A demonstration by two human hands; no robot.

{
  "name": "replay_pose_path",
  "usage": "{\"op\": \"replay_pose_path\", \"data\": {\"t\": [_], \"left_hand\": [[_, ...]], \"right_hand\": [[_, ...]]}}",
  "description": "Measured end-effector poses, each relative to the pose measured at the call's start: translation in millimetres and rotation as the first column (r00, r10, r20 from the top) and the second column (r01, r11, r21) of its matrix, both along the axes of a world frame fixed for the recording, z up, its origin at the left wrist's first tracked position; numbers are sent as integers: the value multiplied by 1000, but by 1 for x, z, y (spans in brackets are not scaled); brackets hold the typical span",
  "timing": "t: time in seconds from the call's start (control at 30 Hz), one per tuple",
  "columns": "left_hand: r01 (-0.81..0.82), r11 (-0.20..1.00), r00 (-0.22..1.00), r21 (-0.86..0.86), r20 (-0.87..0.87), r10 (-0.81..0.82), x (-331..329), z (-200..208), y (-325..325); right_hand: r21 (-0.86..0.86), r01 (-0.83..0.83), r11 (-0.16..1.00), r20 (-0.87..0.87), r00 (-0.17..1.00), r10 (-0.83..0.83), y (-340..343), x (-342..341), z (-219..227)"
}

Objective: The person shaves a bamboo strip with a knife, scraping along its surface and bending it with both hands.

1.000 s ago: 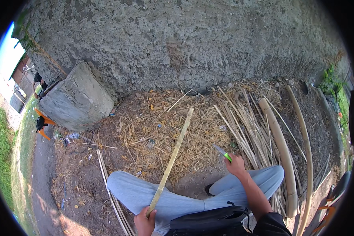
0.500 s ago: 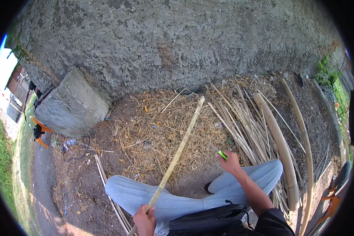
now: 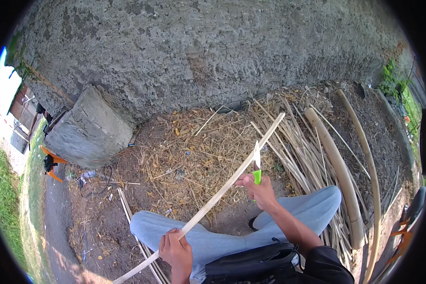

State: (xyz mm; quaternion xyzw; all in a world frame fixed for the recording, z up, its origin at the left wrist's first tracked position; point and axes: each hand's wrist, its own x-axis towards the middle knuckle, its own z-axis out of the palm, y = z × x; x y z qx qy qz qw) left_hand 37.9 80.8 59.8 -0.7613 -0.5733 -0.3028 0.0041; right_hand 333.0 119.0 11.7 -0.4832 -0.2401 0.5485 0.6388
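Gripping pale strip in left hand, with fingers curled round its lower part. Holding it at a slant: out past left hand toward lower left, up past right hand toward upper right. Holding knife in right hand, closed on green handle, with blade pointing up and away from hand and overlapping strip in view (can't tell whether cutting in or just alongside). Also reaching right fingertips over to strip, seemingly touching.

Sitting in grey trousers, with left hand over one thigh. Wearing black sleeve on right arm, behind right hand. Can see dark bag right of left hand, below right hand. Can see pile of strips just right of right hand, then thick pole, then thin pole farther right. Can see more narrow strips on ground left of left hand. Scattered ahead of both hands: dry shavings. Facing rough grey wall beyond, plus concrete block well up and left of left hand.
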Motion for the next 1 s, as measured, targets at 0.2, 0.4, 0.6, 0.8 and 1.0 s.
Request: {"op": "replay_pose_path", "data": {"t": [0.2, 0.4, 0.6, 0.8, 1.0], "left_hand": [[64, 984, 998, 166, -9, -63, 11, 0, 11], [253, 962, 961, 99, 86, -261, 15, 1, 26], [323, 945, 915, 52, 238, -326, 25, 1, 40], [383, 901, 914, 201, 61, -402, 51, 36, 88], [499, 788, 838, 361, 30, -545, 72, 56, 128]], "right_hand": [[-61, 21, 998, 18, 1000, -20, 2, -6, 14], [-120, 80, 990, -151, 984, -98, 0, 3, 22], [-108, 207, 972, -184, 957, -224, -3, 11, 25], [-72, 404, 912, -170, 896, -410, -4, 28, 40], [-45, 575, 817, -159, 803, -574, -7, 45, 65]]}}
